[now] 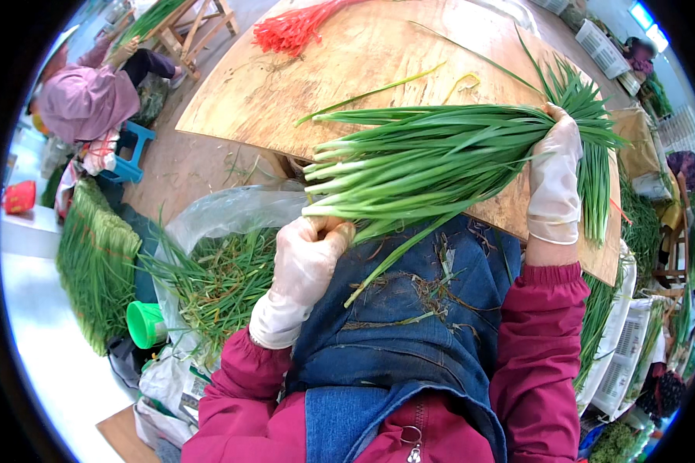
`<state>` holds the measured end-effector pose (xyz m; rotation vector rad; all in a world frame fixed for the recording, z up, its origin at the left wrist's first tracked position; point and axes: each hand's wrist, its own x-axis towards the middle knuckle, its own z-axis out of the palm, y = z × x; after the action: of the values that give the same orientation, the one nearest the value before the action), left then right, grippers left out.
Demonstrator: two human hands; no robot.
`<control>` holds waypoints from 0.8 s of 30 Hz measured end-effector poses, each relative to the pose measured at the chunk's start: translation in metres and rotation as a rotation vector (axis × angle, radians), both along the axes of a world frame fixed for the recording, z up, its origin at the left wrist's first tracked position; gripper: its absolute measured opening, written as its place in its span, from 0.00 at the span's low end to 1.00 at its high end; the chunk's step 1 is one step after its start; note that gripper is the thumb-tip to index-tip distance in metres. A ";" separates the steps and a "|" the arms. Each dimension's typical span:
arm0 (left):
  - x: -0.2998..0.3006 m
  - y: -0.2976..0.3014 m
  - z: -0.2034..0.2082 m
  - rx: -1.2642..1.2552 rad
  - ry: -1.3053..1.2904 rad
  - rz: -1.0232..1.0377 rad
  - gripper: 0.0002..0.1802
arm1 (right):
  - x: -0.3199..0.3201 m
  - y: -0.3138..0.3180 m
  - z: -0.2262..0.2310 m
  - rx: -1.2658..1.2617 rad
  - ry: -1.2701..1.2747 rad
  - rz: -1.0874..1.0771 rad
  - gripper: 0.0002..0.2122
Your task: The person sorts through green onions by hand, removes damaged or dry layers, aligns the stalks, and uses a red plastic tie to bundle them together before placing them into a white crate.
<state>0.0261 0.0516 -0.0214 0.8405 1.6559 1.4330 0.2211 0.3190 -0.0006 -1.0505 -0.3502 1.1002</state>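
A large bunch of green garlic chives [432, 158] is held out over the near edge of the wooden table, its pale stem ends to the left. My right hand [556, 166], in a whitish thin glove, is closed around the leafy part, and the leaf tips droop beyond it. My left hand [305, 255], gloved likewise, is closed in a pinch at the lower stem ends. It seems to have a chive stalk between thumb and finger, though the fingers partly hide it. One loose stalk [378, 266] hangs below the bunch over my blue apron [409, 332].
The wooden table [232, 96] bears red ties [289, 31] and a few stray leaves. Left of my lap, a clear plastic bag [197, 220] holds loose chives. Further left are stacked chives [93, 262], a green cup [145, 324], a blue stool [135, 150] and a seated person [89, 100].
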 end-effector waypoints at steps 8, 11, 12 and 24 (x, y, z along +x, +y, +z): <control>-0.094 -0.096 -0.011 -0.292 0.883 0.192 0.04 | 0.010 0.014 -0.019 -0.101 -0.025 -0.067 0.12; -0.117 -0.141 -0.024 -0.832 1.271 0.150 0.05 | 0.012 0.017 -0.018 -0.094 -0.044 0.006 0.11; -0.113 -0.146 -0.028 -0.745 1.302 0.095 0.07 | 0.013 0.016 -0.017 -0.119 -0.089 0.016 0.10; 0.014 0.001 -0.038 0.088 -0.804 -0.167 0.22 | 0.014 0.008 -0.024 -0.099 -0.016 0.030 0.06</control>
<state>0.0399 0.0529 -0.0599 0.3465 0.8986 1.4623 0.2349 0.3265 -0.0246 -1.1454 -0.3276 1.1457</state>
